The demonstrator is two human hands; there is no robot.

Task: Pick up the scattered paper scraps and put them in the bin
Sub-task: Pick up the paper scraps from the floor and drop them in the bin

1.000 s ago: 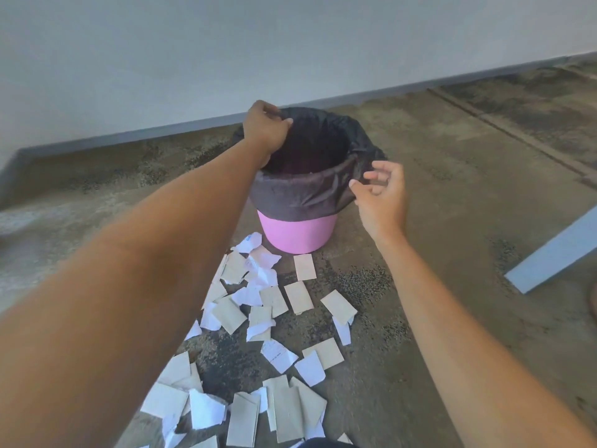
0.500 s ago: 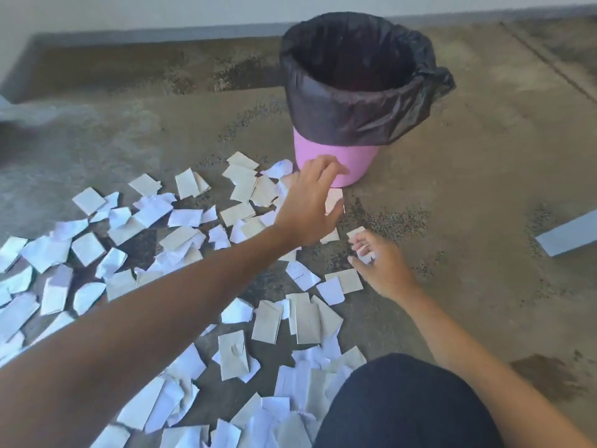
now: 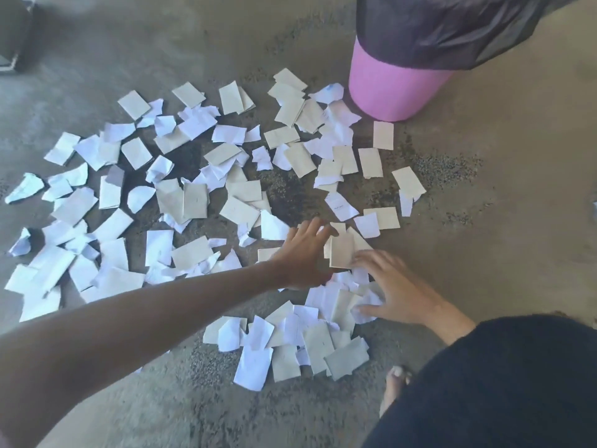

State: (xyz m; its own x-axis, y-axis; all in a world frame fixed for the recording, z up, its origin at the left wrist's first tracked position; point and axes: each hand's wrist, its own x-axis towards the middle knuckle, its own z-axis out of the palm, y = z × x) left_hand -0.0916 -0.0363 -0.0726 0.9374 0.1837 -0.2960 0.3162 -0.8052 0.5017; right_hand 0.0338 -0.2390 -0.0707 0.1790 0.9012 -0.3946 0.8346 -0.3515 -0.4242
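Observation:
Several white and beige paper scraps (image 3: pixel 193 202) lie scattered over the concrete floor. A pink bin (image 3: pixel 391 88) with a black liner (image 3: pixel 452 30) stands at the top right, upright, its mouth out of frame. My left hand (image 3: pixel 303 253) is flat on the floor with fingers spread, touching a small stack of beige scraps (image 3: pixel 342 250). My right hand (image 3: pixel 397 286) is spread over a pile of white scraps (image 3: pixel 336 299) just right of that stack, fingertips on the paper. Neither hand has lifted anything.
My dark-clothed knee (image 3: pixel 504 383) fills the lower right, with a bare foot (image 3: pixel 395 388) beside it. A dark object (image 3: pixel 13 37) sits at the top left corner. Bare concrete (image 3: pixel 517 189) lies right of the bin and scraps.
Both hands left the bin rim and came down to the floor. The view dropped and moved closer. The hands now press on scraps nearer my knee.

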